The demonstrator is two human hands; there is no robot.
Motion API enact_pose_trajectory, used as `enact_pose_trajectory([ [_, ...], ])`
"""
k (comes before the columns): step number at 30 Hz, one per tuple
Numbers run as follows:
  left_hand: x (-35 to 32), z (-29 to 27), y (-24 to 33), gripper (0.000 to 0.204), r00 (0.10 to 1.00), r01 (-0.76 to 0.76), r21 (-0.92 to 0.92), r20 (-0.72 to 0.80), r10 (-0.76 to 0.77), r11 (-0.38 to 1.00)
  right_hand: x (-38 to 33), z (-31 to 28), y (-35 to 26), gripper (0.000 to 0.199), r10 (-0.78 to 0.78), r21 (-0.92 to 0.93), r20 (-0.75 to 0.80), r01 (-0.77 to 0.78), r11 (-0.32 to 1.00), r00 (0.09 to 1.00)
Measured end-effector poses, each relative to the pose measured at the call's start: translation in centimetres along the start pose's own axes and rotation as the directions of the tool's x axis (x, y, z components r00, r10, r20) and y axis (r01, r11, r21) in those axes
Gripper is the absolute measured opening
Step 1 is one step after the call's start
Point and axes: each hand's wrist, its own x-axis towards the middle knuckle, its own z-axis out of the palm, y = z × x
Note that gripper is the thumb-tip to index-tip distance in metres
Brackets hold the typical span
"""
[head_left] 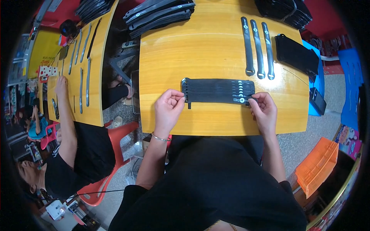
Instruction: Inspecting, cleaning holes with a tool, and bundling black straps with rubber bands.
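A row of overlapping black straps [212,89] lies crosswise on the yellow wooden table in front of me, rounded ends with holes at the left, pale printed marks near the right. My left hand [169,106] pinches the left end of the nearest strap between thumb and fingertips. At the other end my right hand [264,111] has thumb and forefinger closed on the same strap's printed end. Farther off to the right, three grey straps [259,50] lie lengthwise side by side, each with a slotted end toward me.
Stacked straps [162,16] stand at the table's far left, a dark bundle [285,11] at the far right. A black pile [296,54] sits by the right edge, near a blue bin [314,98]. An orange crate [318,165] is lower right. A co-worker [81,154] sits at another table [86,115].
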Motion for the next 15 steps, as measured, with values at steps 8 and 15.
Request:
enact_pose_trajectory([
  [8, 0.03, -0.04, -0.21, 0.008, 1.000, -0.017, -0.015, 0.005, 0.017, 1.000, 0.31, 0.30, 0.51, 0.018, -0.042, 0.004, -0.040, 0.042, 0.999, 0.998],
  [15, 0.06, -0.02, 0.01, 0.009, 1.000, -0.022, 0.002, 0.019, 0.022, 1.000, 0.43, 0.53, 0.43, 0.022, -0.077, -0.065, -0.079, 0.072, 0.995, 0.994],
])
